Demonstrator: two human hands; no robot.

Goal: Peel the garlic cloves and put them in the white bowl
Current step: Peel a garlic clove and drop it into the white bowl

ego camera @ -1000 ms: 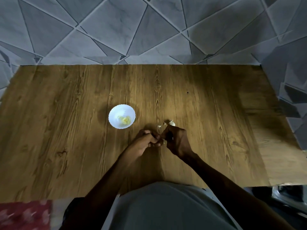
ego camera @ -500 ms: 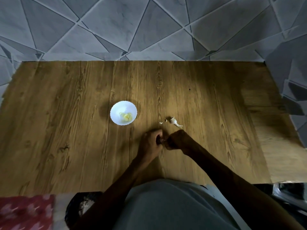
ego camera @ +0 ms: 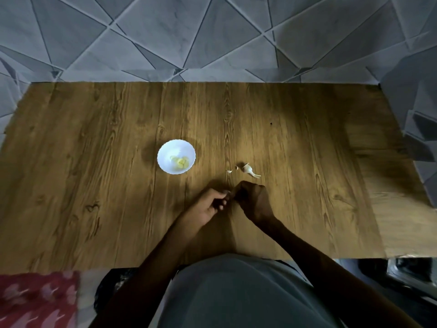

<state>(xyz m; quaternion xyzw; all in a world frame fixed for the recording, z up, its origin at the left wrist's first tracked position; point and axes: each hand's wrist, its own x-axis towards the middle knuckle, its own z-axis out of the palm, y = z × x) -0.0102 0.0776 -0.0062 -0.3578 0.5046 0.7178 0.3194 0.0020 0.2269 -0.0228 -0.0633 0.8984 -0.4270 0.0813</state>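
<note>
At the far left, by 8 o'clock from the counter's middle, a red patterned cloth (ego camera: 35, 301) lies below the counter's (ego camera: 94, 185) near edge. No brand, label or writing can be read anywhere.

Moving right, the white bowl (ego camera: 176, 156) stands on the wood just left of centre, with a few pale yellow peeled cloves (ego camera: 181, 162) lying inside it toward its 5 o'clock side.

Next comes your left hand (ego camera: 209, 204), at 5 o'clock from the bowl and well apart from it. Its fingers are curled in, thumb and fingertips pinched toward the right hand; whatever sits in that grip is too small and dark to make out.

Your right hand (ego camera: 254, 201) meets it, fingertips touching or nearly so, knuckles up, grip closed in a loose fist around something hidden from view.

At 12 o'clock from the right hand, near it, lie garlic scraps (ego camera: 248, 169): a white piece with a trailing stalk, and two tiny bits of skin (ego camera: 229, 171) just to its left.
</note>
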